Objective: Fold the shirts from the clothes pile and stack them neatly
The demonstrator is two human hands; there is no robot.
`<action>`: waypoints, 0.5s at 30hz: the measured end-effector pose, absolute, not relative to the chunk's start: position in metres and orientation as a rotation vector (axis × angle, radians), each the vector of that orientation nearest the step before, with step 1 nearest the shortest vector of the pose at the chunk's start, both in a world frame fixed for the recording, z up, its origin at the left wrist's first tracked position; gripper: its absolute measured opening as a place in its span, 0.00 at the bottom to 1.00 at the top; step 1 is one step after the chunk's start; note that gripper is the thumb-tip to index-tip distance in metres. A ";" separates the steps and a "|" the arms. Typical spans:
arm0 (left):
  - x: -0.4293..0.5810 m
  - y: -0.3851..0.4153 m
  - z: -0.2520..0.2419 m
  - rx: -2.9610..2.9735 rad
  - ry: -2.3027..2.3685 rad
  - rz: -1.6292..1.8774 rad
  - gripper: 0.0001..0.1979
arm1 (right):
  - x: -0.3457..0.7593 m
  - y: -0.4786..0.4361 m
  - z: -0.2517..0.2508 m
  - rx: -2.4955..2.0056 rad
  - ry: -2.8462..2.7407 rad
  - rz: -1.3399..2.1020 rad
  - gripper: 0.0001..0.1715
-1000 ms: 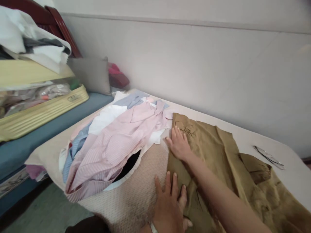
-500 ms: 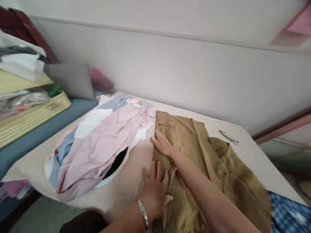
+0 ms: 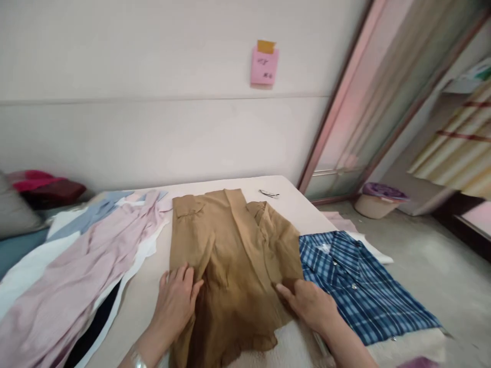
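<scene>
A brown garment (image 3: 230,245) with gathered seams lies spread on the table, its lower hem uneven. My left hand (image 3: 176,296) rests on its left edge, fingers stretched over the cloth and thumb apart; a silver bracelet is on that wrist. On the garment's right edge lies my right hand (image 3: 312,304), one digit extended across the fabric and the other fingers partly hidden. Beside that hand is a folded blue plaid shirt (image 3: 356,286) with a collar and buttons.
Left of the brown garment lie pink, white and blue clothes (image 3: 95,255). Glasses (image 3: 269,194) sit near the table's back corner. A pink note (image 3: 264,66) is taped to the wall (image 3: 153,138). On the floor at right stands a bin (image 3: 378,202) with a purple liner.
The view has turned right, bringing the plaid shirt and bin into sight. My right hand has moved from the brown garment's left side to its right edge. My left hand stays near the left edge.
</scene>
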State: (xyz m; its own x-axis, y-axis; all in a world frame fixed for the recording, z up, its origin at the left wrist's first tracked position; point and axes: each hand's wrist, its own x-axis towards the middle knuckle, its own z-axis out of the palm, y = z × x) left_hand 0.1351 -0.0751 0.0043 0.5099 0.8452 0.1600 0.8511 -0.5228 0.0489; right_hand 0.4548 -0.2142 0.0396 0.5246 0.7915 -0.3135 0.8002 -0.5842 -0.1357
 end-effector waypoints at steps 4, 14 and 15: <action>0.245 -0.006 0.038 -2.910 -1.561 -0.425 0.14 | 0.465 -0.199 0.042 2.670 1.394 -0.663 0.16; 0.402 0.104 -0.022 -2.995 -1.663 -0.343 0.13 | 0.468 -0.195 0.034 2.767 1.313 -0.537 0.12; 0.405 0.109 -0.027 -3.012 -1.645 -0.352 0.15 | 0.468 -0.195 0.033 2.782 1.296 -0.504 0.12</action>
State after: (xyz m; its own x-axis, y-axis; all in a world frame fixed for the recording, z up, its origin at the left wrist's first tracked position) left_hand 0.4048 0.1087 -0.0273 0.5357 0.8439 0.0294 0.7819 -0.5090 0.3599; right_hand 0.4684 -0.1955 0.0333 0.6003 0.7400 -0.3033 0.7504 -0.6524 -0.1066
